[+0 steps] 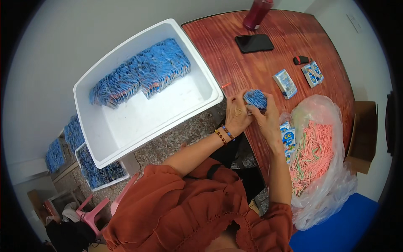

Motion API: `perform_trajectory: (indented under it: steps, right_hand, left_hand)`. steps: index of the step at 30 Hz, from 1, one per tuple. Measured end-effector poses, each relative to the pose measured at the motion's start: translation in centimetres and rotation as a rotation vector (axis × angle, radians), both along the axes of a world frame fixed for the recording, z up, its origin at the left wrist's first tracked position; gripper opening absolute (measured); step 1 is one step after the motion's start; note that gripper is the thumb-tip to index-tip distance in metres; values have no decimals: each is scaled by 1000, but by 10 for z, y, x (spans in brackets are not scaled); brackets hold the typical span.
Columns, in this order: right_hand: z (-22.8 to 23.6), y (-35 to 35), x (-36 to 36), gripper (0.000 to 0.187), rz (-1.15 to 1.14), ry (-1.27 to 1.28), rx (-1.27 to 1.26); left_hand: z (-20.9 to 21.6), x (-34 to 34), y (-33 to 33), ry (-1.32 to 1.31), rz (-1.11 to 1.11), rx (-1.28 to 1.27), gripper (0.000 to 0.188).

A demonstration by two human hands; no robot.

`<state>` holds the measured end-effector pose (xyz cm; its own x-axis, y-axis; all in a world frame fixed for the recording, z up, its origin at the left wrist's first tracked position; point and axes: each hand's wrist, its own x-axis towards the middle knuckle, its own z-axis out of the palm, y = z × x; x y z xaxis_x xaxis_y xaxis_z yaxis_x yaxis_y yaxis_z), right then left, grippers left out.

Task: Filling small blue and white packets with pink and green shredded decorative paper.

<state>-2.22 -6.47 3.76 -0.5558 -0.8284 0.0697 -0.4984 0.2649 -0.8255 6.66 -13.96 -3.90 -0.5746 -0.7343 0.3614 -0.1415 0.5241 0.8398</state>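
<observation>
Over the edge of the red-brown wooden table, my left hand (237,114) and my right hand (269,120) are closed around a small bundle of blue packets (255,98). The blue crimped edges of the packets face up between my fingers and thumbs. To the right of my right hand lies a clear plastic bag (325,201), opened out and full of short pink and green sticks (315,149). Loose blue-and-white packets (288,139) rest at the bag's left side. A white foam box (126,140) stands left of my hands, with rows of blue packets (142,69) inside.
Farther back on the table (218,46) are a red bottle (257,14), a black phone (254,43), a red-and-black cutter (301,60) and small packet stacks (285,84). A cardboard box (362,136) is at the right. More packet-filled boxes (100,168) and a pink stool (93,215) stand lower left.
</observation>
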Motion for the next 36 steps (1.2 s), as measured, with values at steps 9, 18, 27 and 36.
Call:
perform_trajectory:
  steps: [9,18,27,36]
  right_hand:
    - [53,-107,97,45,177,-254,-220]
    - [-93,-258,241,58,428,-402,-7]
    - [-130,-289,246,40,521,-104,313]
    - [-112,-284,241,23,501,261,164]
  left_hand:
    - [62,112,-124,181,-24,-176,71]
    - [-28,303,-213,-96,159,340,77]
    - [-112,312,-235,-555,405,-27,76]
    - [-145,306,-244,-434,465,-143,77]
